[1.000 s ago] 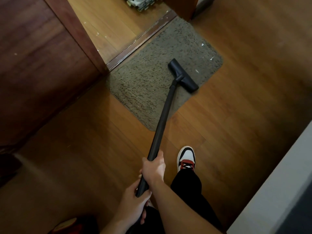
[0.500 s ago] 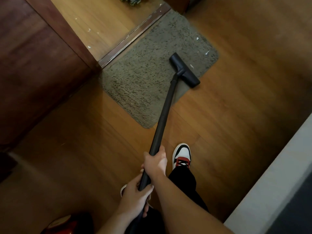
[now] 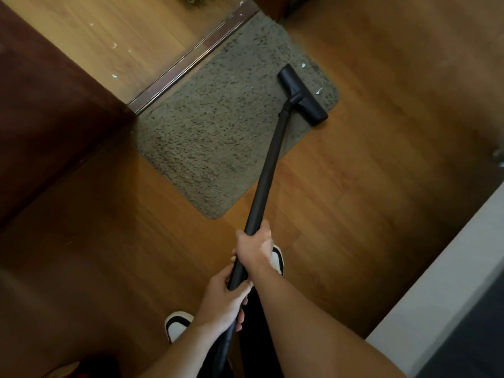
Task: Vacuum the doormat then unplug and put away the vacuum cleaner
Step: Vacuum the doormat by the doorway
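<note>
Black nozzle [image 3: 301,95] on vacuum wand [image 3: 268,170]: advanced over the last second to the right corner of the grey doormat [image 3: 218,126], one end at the near edge. Two white scraps [image 3: 319,90] lie just beyond it, so vacuuming looks unfinished. Right hand [image 3: 255,246] wrapped round wand; left hand [image 3: 222,301] gripping lower down. Metal threshold [image 3: 191,58] bounds the far side; wood floor [image 3: 381,159] open to the right.

Dim, soft focus; dark, blurred corners

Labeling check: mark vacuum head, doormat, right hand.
vacuum head [image 3: 303,96]: head view, top of nozzle.
doormat [image 3: 218,137]: head view, bare middle pile.
right hand [image 3: 255,246]: head view, back of hand gripping the wand [image 3: 268,170].
</note>
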Demonstrator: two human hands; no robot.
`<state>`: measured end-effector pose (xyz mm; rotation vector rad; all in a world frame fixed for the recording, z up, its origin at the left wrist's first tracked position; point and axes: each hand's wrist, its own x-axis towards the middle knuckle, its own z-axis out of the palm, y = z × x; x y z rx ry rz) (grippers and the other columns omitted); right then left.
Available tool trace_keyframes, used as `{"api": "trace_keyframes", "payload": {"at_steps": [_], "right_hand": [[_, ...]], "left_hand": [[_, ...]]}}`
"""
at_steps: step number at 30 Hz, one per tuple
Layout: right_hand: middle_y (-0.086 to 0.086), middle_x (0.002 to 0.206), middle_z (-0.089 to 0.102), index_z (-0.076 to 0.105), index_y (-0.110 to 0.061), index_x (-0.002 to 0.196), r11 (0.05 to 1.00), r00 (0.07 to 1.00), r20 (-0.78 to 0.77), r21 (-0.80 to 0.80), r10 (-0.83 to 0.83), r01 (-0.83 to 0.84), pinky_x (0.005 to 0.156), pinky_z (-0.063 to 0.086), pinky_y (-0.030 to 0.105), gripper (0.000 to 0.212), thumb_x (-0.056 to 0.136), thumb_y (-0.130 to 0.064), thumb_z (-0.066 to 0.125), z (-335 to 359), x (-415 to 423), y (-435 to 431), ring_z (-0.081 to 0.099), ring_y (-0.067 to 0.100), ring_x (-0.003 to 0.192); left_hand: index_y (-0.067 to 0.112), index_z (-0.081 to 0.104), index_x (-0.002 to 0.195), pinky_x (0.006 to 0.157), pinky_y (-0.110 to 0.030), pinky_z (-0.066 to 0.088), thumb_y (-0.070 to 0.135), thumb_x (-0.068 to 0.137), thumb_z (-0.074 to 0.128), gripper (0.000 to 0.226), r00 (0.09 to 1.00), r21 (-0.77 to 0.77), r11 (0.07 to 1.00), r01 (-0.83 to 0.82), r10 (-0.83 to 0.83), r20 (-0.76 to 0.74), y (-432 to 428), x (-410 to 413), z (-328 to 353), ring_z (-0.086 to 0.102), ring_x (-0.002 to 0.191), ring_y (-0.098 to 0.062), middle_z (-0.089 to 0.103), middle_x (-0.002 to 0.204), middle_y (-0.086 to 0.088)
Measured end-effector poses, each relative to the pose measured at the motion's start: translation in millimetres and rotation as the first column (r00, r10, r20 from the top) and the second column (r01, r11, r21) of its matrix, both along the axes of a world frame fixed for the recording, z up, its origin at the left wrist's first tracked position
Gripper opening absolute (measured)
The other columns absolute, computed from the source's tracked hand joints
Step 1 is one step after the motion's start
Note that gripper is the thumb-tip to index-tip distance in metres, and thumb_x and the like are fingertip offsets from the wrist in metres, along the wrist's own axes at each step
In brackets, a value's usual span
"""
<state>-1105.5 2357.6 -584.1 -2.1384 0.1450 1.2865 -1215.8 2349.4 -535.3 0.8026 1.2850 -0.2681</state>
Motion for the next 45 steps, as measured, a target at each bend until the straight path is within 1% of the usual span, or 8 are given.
{"api": "trace_keyframes", "payload": {"at_steps": [7, 17, 23, 27, 31, 37, 41, 45], "right_hand": [[0.009, 0.074, 0.062, 0.046, -0.016, 0.116, 1.0, 1.0, 0.008, 0.004, 0.005, -0.005, 0.041, 0.048, 0.023, 0.025, 0.096, -0.015, 0.06, -1.1, 52.8, 13.3, 0.06, 0.015, 0.045], [0.009, 0.08, 0.063, 0.046, -0.016, 0.122, 1.0, 1.0, 0.01, 0.021, 0.001, -0.001, 0.046, 0.054, 0.028, 0.031, 0.095, -0.015, 0.061, 0.3, 71.0, 11.9, 0.061, 0.013, 0.046], [0.009, 0.071, 0.062, 0.044, -0.016, 0.125, 1.0, 1.0, -0.028, 0.007, -0.003, 0.003, 0.041, 0.048, 0.023, 0.032, 0.096, -0.013, 0.059, 7.9, 40.4, -2.8, 0.056, 0.011, 0.039], [0.013, 0.078, 0.065, 0.042, -0.018, 0.123, 0.999, 0.999, -0.03, -0.017, 0.031, -0.032, 0.034, 0.04, 0.016, 0.031, 0.098, -0.016, 0.059, 15.5, 12.7, -17.1, 0.055, 0.009, 0.038], [0.014, 0.085, 0.062, 0.042, -0.013, 0.124, 0.999, 0.999, -0.032, -0.021, 0.036, -0.037, 0.036, 0.044, 0.02, 0.032, 0.097, -0.013, 0.059, 17.1, -21.2, -26.8, 0.058, 0.014, 0.045], [0.013, 0.079, 0.062, 0.042, -0.016, 0.119, 0.999, 0.998, -0.053, -0.011, 0.037, -0.038, 0.037, 0.044, 0.02, 0.028, 0.097, -0.012, 0.059, 30.2, -67.7, -38.5, 0.057, 0.013, 0.043], [0.011, 0.077, 0.06, 0.041, -0.019, 0.115, 0.998, 0.996, -0.066, 0.007, 0.061, -0.061, 0.037, 0.044, 0.02, 0.026, 0.097, -0.011, 0.058, 38.0, -95.2, -44.1, 0.056, 0.013, 0.043], [0.012, 0.077, 0.06, 0.04, -0.019, 0.116, 0.997, 0.994, -0.084, 0.012, 0.075, -0.075, 0.038, 0.045, 0.021, 0.026, 0.097, -0.011, 0.057, 40.3, -115.9, -46.7, 0.056, 0.013, 0.043]], "left_hand": [[0.01, 0.064, 0.1, 0.041, -0.031, 0.042, 0.012, 0.096, 0.061, 0.005, 0.999, 0.013, 1.0, -0.023, 0.023, 0.027, 11.9, 52.5, -3.8, 0.045, 0.038, -0.023, 0.054, 0.064, -0.009], [-0.001, 0.058, 0.091, 0.039, -0.03, 0.04, 0.008, 0.095, 0.061, 0.01, 0.998, 0.031, 0.998, -0.051, 0.05, 0.029, 7.4, 70.5, -4.1, 0.042, 0.036, -0.025, 0.051, 0.06, -0.01], [0.004, 0.061, 0.093, 0.039, -0.029, 0.039, 0.01, 0.096, 0.061, 0.007, 0.999, -0.009, 0.999, -0.043, 0.043, 0.007, -4.5, 40.1, 1.0, 0.042, 0.037, -0.024, 0.052, 0.059, -0.008], [0.005, 0.062, 0.094, 0.039, -0.028, 0.04, 0.012, 0.096, 0.062, 0.007, 1.0, -0.014, 1.0, -0.019, 0.019, -0.017, -17.5, 9.5, 4.8, 0.044, 0.037, -0.023, 0.053, 0.06, -0.01], [0.009, 0.063, 0.096, 0.039, -0.028, 0.042, 0.013, 0.096, 0.063, 0.004, 0.999, -0.016, 1.0, -0.018, 0.018, -0.029, -29.5, -22.3, 9.9, 0.046, 0.037, -0.024, 0.054, 0.059, -0.008], [0.008, 0.063, 0.096, 0.044, -0.033, 0.045, 0.011, 0.096, 0.061, 0.003, 1.0, 0.0, 1.0, 0.002, -0.002, 0.003, -38.8, -69.7, 24.1, 0.048, 0.039, -0.024, 0.056, 0.059, -0.008], [0.008, 0.066, 0.097, 0.049, -0.03, 0.045, 0.013, 0.095, 0.062, 0.007, 0.999, 0.032, 0.999, 0.032, -0.031, -0.021, -42.2, -96.6, 31.7, 0.053, 0.046, -0.023, 0.058, 0.058, -0.007], [0.018, 0.066, 0.107, 0.046, -0.03, 0.044, 0.015, 0.096, 0.061, 0.012, 1.0, -0.029, 0.999, -0.019, 0.018, -0.022, -43.9, -114.5, 37.5, 0.051, 0.044, -0.022, 0.06, 0.058, -0.005]]}}
